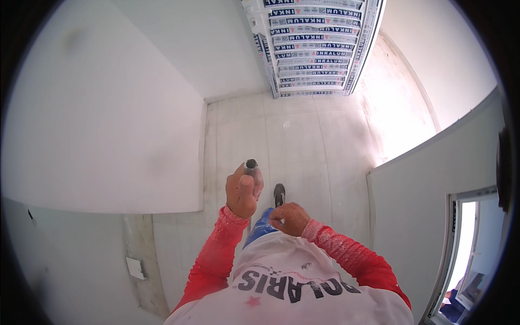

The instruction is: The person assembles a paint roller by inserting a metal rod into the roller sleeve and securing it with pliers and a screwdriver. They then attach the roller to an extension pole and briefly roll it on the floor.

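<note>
My left hand (242, 194) is wrapped round a grey, rod-like thing with a dark round end (251, 163), held upright in front of my body. Its end points up toward me, and most of its length is hidden by the fingers, so its kind is unclear. Close to my waist, my right hand (291, 219) is closed with its fingers curled in. A small pale spot shows at those fingers, but what it is cannot be made out. Both forearms are in red sleeves dusted with white.
A slatted panel (314, 54) covered in printed protective film stands ahead on the pale tiled floor (292, 135). White walls (119, 135) rise on the left, and another wall (411, 184) with a framed window (460, 254) is on the right. A white plate (135, 268) lies lower left.
</note>
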`<state>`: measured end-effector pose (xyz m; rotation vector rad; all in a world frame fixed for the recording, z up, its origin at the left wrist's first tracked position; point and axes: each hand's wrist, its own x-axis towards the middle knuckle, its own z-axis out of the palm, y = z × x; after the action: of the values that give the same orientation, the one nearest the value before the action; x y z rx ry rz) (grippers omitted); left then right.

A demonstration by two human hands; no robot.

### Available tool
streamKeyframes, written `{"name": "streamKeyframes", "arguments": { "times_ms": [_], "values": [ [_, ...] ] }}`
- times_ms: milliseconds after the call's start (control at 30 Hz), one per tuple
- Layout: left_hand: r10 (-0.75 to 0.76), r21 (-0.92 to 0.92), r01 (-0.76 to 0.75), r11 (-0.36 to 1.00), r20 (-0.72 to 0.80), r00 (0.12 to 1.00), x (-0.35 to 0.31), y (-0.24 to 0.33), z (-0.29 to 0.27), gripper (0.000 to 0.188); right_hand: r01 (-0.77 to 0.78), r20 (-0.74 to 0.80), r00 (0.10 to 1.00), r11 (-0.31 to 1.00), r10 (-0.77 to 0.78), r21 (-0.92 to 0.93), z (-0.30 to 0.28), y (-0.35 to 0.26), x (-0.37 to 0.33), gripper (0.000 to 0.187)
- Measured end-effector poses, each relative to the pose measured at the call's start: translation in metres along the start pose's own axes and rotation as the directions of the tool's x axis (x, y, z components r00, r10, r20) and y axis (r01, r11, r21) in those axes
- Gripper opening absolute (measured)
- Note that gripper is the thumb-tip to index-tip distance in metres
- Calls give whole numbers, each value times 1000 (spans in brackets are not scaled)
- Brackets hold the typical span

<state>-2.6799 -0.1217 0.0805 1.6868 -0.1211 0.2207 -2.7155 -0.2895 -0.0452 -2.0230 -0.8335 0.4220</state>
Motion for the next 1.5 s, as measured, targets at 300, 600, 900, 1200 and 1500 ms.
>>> {"name": "streamKeyframes", "arguments": {
  "times_ms": [300, 600, 900, 1200, 1500],
  "values": [
    [111, -213, -73, 974, 172, 979, 183, -81, 39, 71, -643, -22, 763, 753, 647, -139, -94, 199, 41, 29],
    [156, -265, -23, 964, 493, 856, 394, -148, 203, 70, -915, -259, -102, 11, 961, 403, -162, 378, -177, 31],
    [-38, 9, 42, 999, 643, 765, 551, -179, 456, 54, -671, 246, -192, -310, 950, 673, -271, 479, -164, 31],
    [-516, 395, 343, 852, 526, 676, 686, -310, 647, 55, -672, -410, 125, 381, 903, 635, -635, 644, -60, 34],
    [-551, 631, 168, 757, 480, 682, 803, -434, 848, 77, -835, -111, -112, -33, 988, 549, -746, 798, -186, 36]
  ]
}}
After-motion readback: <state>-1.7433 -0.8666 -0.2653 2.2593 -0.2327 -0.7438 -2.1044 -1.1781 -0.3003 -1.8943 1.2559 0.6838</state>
